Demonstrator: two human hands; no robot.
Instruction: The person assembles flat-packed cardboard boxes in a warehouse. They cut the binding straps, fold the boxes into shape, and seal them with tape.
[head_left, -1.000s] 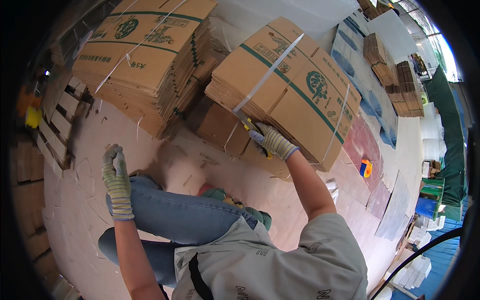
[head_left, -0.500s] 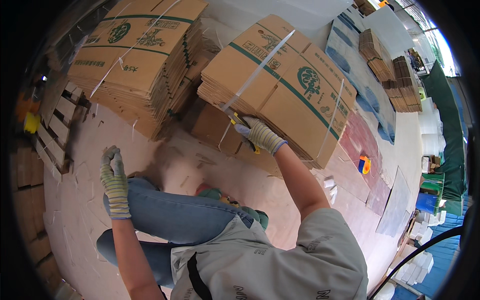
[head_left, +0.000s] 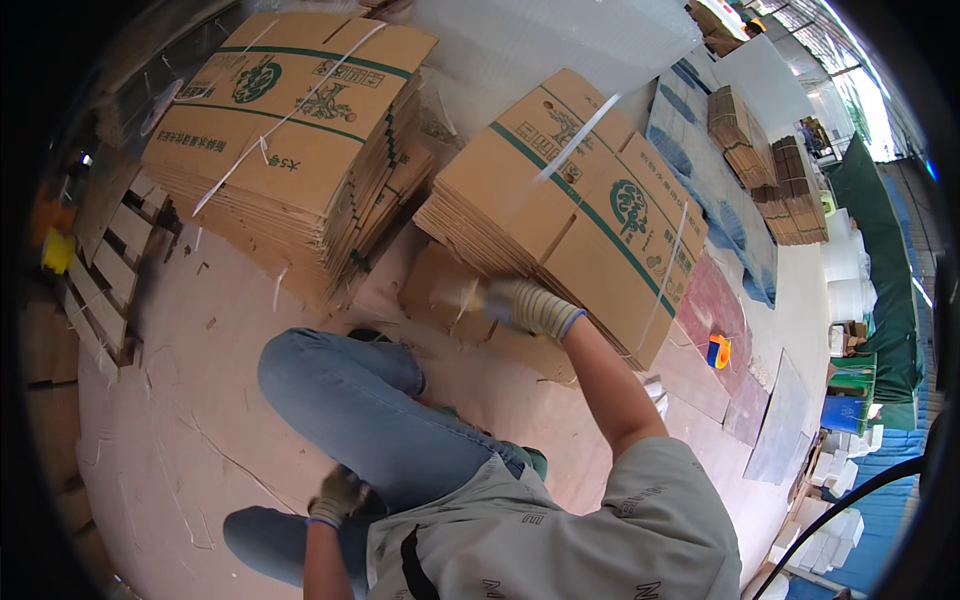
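Observation:
My right hand (head_left: 530,305), in a striped work glove, is at the near lower edge of a stack of flattened cardboard boxes (head_left: 560,195). Its fingers are closed around a utility knife (head_left: 462,293), smeared by motion. A white plastic strap (head_left: 585,133) crosses the stack; its near end is blurred and stops short of the front edge. Another white strap (head_left: 664,270) still runs over the stack's right part. My left hand (head_left: 340,495), also gloved, is low beside my bent legs, in shadow, and its fingers are hard to make out.
A second strapped stack of flattened boxes (head_left: 270,130) stands at the far left, beside a wooden pallet (head_left: 100,270). An orange and blue tape roll (head_left: 718,351) lies on the floor at right. More cardboard bundles (head_left: 745,135) lie behind, near a blue-patterned sheet (head_left: 700,170).
My left hand has dropped from beside my knee to near my thigh. The white strap's near end has come away from the stack's front edge. The knife in my right hand has become blurred.

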